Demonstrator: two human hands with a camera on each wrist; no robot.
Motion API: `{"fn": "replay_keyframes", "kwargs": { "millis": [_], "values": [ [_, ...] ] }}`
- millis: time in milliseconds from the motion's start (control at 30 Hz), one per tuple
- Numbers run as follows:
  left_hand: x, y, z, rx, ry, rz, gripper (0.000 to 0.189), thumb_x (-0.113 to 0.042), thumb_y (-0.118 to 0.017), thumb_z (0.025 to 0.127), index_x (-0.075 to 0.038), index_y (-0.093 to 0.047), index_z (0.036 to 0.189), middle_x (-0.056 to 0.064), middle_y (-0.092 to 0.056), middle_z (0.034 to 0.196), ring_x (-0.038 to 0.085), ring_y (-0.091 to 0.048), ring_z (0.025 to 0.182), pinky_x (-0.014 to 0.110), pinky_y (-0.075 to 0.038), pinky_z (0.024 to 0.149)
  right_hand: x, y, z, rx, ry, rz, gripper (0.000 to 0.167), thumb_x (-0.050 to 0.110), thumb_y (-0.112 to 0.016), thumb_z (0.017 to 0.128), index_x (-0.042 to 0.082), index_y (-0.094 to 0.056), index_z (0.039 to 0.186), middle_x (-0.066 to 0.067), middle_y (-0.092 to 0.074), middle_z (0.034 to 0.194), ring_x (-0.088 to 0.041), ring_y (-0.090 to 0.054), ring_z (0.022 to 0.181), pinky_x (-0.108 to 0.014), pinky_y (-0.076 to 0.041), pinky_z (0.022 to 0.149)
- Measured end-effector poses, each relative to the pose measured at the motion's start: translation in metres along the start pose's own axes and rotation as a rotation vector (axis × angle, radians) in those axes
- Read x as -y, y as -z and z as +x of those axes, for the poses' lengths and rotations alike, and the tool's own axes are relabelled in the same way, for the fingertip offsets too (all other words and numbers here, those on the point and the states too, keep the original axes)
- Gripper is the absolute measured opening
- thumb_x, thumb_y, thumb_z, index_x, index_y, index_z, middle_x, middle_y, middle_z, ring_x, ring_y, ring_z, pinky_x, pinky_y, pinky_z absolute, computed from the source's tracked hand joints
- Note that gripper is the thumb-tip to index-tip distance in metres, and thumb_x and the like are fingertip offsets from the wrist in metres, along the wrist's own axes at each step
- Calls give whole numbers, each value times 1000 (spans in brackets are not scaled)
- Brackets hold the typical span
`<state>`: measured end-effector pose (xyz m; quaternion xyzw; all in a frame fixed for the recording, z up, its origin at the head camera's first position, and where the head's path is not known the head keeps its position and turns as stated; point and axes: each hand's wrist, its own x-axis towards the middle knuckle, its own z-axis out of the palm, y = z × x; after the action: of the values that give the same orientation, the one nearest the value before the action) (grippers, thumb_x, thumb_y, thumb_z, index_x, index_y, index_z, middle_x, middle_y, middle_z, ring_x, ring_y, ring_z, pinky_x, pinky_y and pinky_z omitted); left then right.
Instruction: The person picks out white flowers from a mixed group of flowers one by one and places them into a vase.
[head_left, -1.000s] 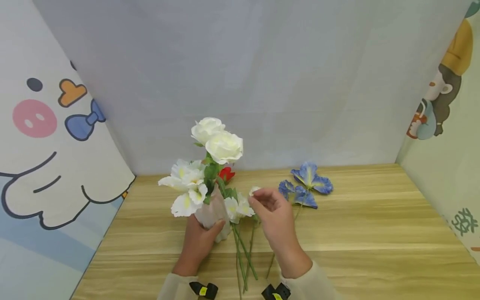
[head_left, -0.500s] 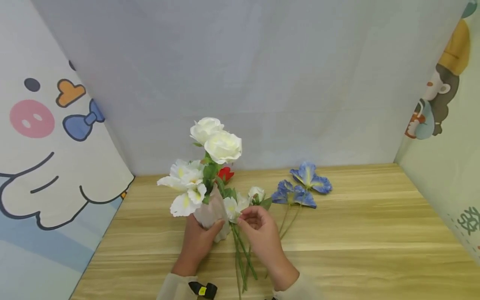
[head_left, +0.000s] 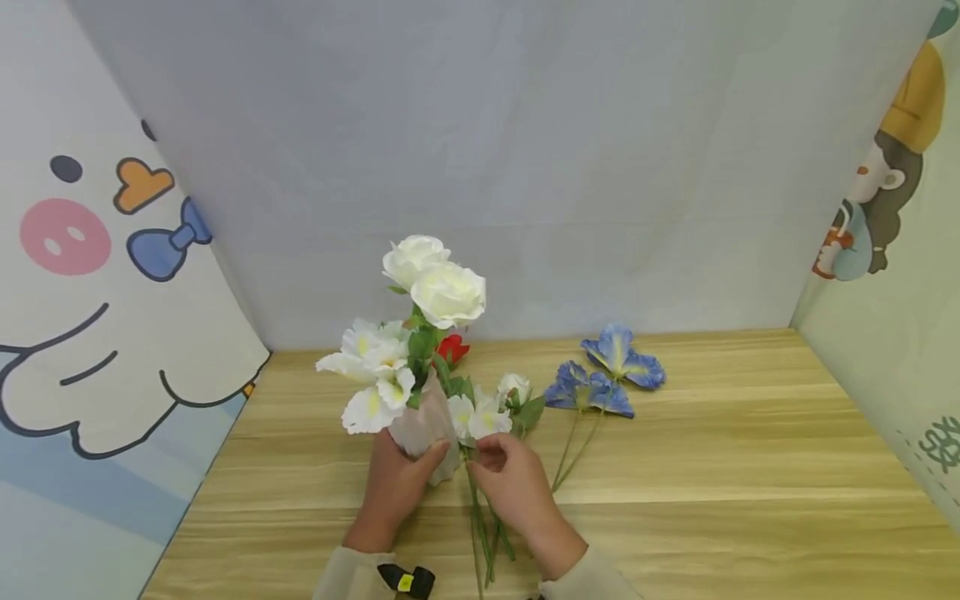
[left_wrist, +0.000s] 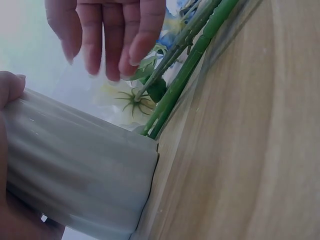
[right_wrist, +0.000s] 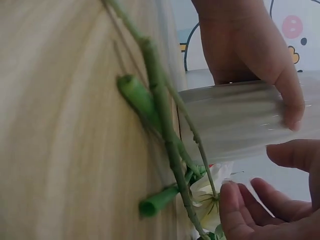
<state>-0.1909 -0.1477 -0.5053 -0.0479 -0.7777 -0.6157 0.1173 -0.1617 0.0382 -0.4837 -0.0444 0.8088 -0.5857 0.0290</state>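
Note:
My left hand [head_left: 396, 487] grips a pale, ribbed vase [head_left: 422, 423], thumb across its near side. The vase stands on the table holding two white roses [head_left: 448, 295] and white iris-like blooms [head_left: 375, 371]. My right hand [head_left: 522, 492] is just right of the vase, over loose green stems [right_wrist: 159, 95]. In the right wrist view its thumb and fingers are apart with nothing between them. The fingertips lie close beside a thin stem [right_wrist: 197, 145]; whether they touch it is unclear. A white iris [head_left: 489, 419] and a white rose [head_left: 513, 387] lie beyond that hand.
Blue irises [head_left: 617, 360] lie on the wooden table [head_left: 712, 500] to the right, stems toward me. A red flower [head_left: 452, 348] shows behind the vase. A grey backdrop [head_left: 600, 167] rises behind, with cartoon panels [head_left: 67, 333] on both sides.
My right hand has moved left and toward me, from the white rose to the stems beside the vase. The white rose behind it is now uncovered. My left hand stays on the vase.

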Motion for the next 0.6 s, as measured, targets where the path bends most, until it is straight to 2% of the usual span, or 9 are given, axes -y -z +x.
{"fn": "replay_keyframes", "kwargs": {
  "millis": [133, 300, 400, 600],
  "values": [
    [-2, 0, 0, 0, -5, 1, 31, -1, -84, 82, 0, -63, 106, 9, -67, 92, 21, -65, 84, 34, -52, 76, -2, -2, 2, 41, -36, -50, 38, 15, -75, 95, -3, -66, 127, -14, -70, 111, -28, -66, 102, -46, -55, 85],
    [-1, 1, -1, 10, -14, -9, 32, -9, -86, 84, -4, -64, 107, 7, -67, 93, 18, -65, 85, 33, -52, 77, -8, -4, 4, 82, -54, -70, 44, 16, -75, 96, -6, -63, 133, -15, -70, 111, -30, -67, 103, -44, -57, 82],
    [3, 2, -1, 14, -26, -25, 32, -13, -86, 84, -5, -65, 106, 8, -67, 92, 20, -65, 84, 34, -52, 75, -11, -4, 6, 89, -65, -56, 47, 15, -75, 95, -8, -61, 133, -17, -70, 112, -32, -67, 103, -45, -57, 83],
    [5, 1, 0, 18, -22, -9, 32, -17, -86, 85, -5, -65, 104, 8, -66, 90, 20, -64, 82, 34, -52, 74, -17, -2, 9, 87, -123, 48, 49, 14, -73, 95, -9, -58, 135, -21, -67, 124, -38, -65, 113, -49, -54, 91]
  ]
}}
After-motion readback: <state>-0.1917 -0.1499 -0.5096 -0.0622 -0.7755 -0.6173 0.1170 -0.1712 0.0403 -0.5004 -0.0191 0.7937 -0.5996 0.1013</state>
